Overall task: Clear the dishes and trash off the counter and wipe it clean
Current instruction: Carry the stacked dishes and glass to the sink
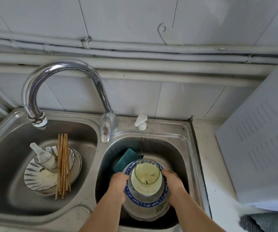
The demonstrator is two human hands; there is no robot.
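Note:
Over the right sink basin (176,148), my left hand (118,184) and my right hand (174,185) grip opposite sides of a stack of dishes. A blue-rimmed bowl (145,200) sits on top of a larger plate, with a small white bowl and a yellowish drinking glass (147,171) standing inside it. A green sponge (125,159) lies in the basin behind the stack. The left basin (9,164) holds striped plates (39,180), a tipped glass with white spoons (43,158) and several wooden chopsticks (63,164).
A curved chrome faucet (59,69) arches over the left basin. A white soap pump (141,122) stands on the sink's back rim. On the right are the white counter (218,173), a white vented appliance (260,139) and a grey cloth (265,222).

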